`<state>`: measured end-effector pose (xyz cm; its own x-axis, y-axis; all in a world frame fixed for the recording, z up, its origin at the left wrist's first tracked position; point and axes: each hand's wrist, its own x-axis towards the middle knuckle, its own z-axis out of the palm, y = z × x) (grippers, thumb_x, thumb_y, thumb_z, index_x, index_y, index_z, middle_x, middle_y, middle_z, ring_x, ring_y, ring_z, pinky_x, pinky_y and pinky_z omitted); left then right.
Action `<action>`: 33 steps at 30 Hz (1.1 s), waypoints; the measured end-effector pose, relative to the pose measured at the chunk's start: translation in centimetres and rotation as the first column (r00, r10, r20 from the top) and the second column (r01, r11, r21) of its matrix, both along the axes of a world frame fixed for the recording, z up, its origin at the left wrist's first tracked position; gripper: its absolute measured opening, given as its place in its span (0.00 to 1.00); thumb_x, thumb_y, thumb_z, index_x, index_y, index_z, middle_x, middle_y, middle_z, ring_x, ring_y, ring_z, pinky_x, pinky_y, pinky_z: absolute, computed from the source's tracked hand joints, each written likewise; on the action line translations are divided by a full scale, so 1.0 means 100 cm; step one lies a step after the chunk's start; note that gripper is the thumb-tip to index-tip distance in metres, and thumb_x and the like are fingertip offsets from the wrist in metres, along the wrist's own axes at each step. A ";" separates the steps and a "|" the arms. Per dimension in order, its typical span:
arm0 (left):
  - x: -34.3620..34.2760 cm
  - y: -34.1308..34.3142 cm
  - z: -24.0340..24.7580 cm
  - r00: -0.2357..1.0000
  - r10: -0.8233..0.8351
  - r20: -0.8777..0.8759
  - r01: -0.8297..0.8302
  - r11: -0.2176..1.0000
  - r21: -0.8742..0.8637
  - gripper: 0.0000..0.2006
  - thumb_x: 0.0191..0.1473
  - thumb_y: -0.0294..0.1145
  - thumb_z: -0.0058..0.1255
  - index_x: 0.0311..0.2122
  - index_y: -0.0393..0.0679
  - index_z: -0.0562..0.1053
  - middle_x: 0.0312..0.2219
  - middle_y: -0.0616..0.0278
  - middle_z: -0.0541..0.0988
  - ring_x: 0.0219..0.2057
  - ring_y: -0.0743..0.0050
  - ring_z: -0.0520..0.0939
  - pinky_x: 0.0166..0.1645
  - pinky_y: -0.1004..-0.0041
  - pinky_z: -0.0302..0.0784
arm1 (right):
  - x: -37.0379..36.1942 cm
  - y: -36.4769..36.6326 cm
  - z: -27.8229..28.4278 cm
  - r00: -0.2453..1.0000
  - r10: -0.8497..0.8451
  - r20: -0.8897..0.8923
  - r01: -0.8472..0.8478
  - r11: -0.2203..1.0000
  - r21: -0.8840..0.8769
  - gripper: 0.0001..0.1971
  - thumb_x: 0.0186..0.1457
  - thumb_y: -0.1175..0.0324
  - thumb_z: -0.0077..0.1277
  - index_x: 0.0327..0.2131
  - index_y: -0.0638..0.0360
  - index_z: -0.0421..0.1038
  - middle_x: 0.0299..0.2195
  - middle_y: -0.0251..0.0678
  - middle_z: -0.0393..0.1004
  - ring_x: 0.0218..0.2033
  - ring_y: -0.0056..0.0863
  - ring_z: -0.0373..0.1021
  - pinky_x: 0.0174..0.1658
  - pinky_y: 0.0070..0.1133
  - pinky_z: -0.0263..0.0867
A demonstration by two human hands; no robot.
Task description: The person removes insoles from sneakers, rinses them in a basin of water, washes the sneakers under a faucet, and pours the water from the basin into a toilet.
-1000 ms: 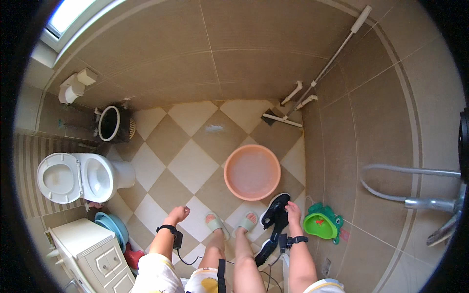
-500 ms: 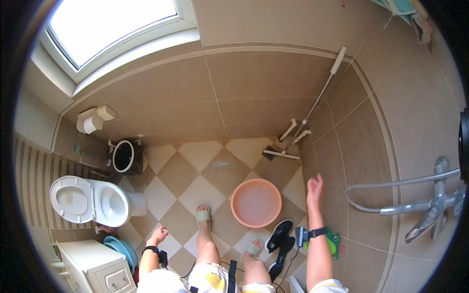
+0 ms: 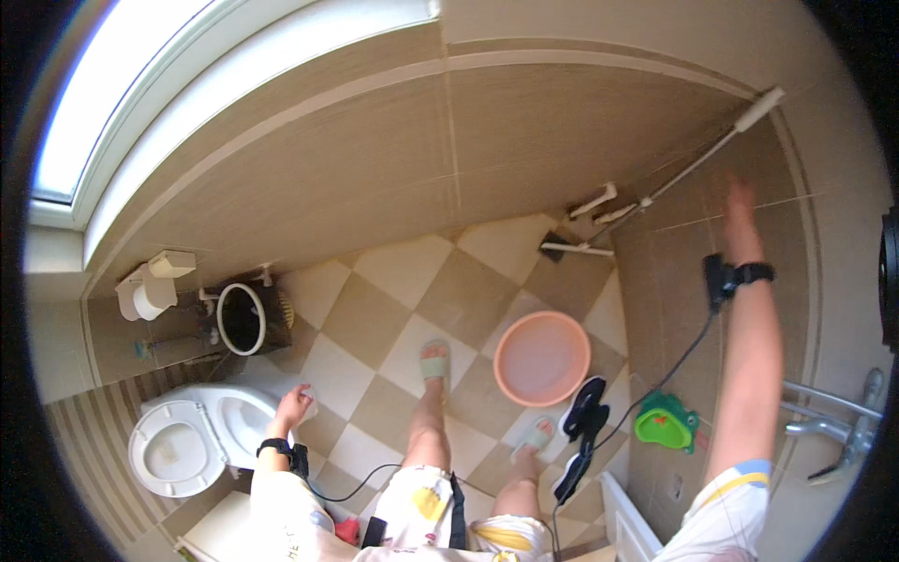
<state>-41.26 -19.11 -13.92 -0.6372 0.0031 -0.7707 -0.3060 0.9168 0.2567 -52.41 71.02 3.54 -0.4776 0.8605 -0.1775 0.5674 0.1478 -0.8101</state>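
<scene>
Firstly, toilet (image 3: 176, 459): we are seeing it at the far left, its lid raised.
Left hand (image 3: 294, 405): it is hovering before the bowl's right edge, fingers half curled, gripping nothing we are able to see.
Basin (image 3: 499, 363): it is standing on the tiles, holding cloudy water.
Black shoes (image 3: 588, 419): they are lying just beside the basin.
Squeegee (image 3: 693, 167): it is leaning in the wall corner, blade on the floor. We are judging it light and stiff but long, thus liable to swing; its metal pole may be slippery if wet.
White grip (image 3: 759, 110): it is crowning the pole; we are favouring this as the place to take hold.
Right hand (image 3: 742, 206): it is hovering near the pole, blurred, fingers seemingly extended, nothing visibly grasped; whether it is touching the wall, we cannot tell.
</scene>
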 end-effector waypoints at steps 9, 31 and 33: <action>-0.007 -0.065 0.015 0.990 0.140 0.028 -0.141 0.989 0.050 0.17 0.49 0.32 0.45 0.45 0.42 0.67 0.30 0.53 0.77 0.35 0.64 0.77 0.42 0.72 0.69 | -0.089 0.005 0.034 0.997 0.056 0.049 -0.058 0.998 0.039 0.28 0.53 0.65 0.42 0.57 0.50 0.47 0.55 0.44 0.50 0.54 0.40 0.52 0.54 0.31 0.54; 0.006 -0.010 0.025 0.994 0.076 0.074 -0.083 0.992 0.099 0.16 0.51 0.36 0.42 0.44 0.43 0.67 0.34 0.51 0.76 0.37 0.56 0.76 0.42 0.67 0.69 | -0.055 -0.228 0.128 0.632 0.750 0.194 -0.701 0.447 0.555 0.19 0.55 0.59 0.43 0.47 0.57 0.60 0.42 0.39 0.68 0.47 0.28 0.63 0.47 0.24 0.62; 0.005 -0.008 0.019 0.992 0.102 0.071 -0.111 0.985 0.129 0.16 0.51 0.36 0.42 0.45 0.43 0.67 0.34 0.50 0.75 0.37 0.56 0.76 0.42 0.67 0.69 | -0.060 -0.285 0.139 0.541 0.838 0.073 -0.774 0.462 0.433 0.18 0.55 0.60 0.43 0.47 0.58 0.59 0.40 0.38 0.70 0.45 0.27 0.64 0.48 0.24 0.62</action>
